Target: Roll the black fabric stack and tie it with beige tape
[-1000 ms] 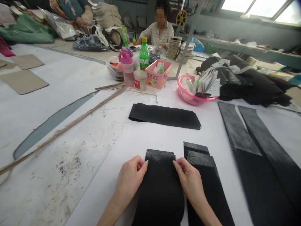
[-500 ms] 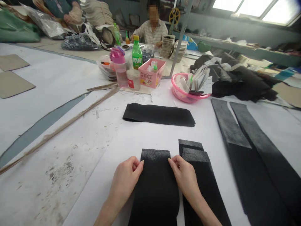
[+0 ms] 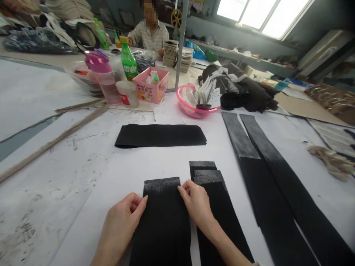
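A black fabric strip (image 3: 163,225) with a greyish band along its far end lies in front of me. My left hand (image 3: 120,221) pinches its left edge near that end, thumb on top. Opposite it, my right hand (image 3: 196,203) pinches the right edge between thumb and fingers. Two overlapping black strips (image 3: 212,195) with grey ends lie just to the right, partly under my right forearm. Farther off, a folded stack of black strips (image 3: 161,135) lies crosswise on the white table surface (image 3: 155,162).
Long black strips with grey ends (image 3: 266,177) lie at the right. Behind stand a pink basket (image 3: 197,112) with papers, a pink box (image 3: 152,88), a green bottle (image 3: 129,61) and a pink-lidded bottle (image 3: 107,83). A co-worker (image 3: 151,35) sits across the table near a metal pole (image 3: 181,44).
My view has turned to the right, so the scene shifts left in the picture. Both hands keep their pinch on the black fabric strip, which lies much as before.
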Available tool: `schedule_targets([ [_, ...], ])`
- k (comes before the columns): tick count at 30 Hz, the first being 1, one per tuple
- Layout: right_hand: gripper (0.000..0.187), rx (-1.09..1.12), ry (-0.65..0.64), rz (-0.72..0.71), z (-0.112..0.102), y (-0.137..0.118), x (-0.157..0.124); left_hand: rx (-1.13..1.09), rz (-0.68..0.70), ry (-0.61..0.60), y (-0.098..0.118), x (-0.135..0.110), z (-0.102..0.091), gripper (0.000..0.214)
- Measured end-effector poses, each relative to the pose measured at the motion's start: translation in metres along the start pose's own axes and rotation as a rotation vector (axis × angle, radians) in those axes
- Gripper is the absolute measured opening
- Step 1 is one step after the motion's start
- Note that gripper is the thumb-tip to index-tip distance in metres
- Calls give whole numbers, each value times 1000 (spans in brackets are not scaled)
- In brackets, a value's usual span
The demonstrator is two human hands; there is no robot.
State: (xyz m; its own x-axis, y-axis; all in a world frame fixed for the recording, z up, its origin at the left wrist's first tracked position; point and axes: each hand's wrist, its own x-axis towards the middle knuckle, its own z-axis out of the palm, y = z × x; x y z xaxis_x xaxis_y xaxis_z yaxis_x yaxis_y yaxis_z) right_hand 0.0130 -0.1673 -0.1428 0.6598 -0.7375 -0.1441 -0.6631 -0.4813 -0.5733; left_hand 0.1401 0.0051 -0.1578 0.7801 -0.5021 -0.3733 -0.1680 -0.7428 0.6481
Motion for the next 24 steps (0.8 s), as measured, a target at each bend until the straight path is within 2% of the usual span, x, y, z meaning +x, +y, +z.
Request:
schedule_targets([
  [24,26,-61,-37,17,0,-3,5,3,45,44,1,-1,0,40],
])
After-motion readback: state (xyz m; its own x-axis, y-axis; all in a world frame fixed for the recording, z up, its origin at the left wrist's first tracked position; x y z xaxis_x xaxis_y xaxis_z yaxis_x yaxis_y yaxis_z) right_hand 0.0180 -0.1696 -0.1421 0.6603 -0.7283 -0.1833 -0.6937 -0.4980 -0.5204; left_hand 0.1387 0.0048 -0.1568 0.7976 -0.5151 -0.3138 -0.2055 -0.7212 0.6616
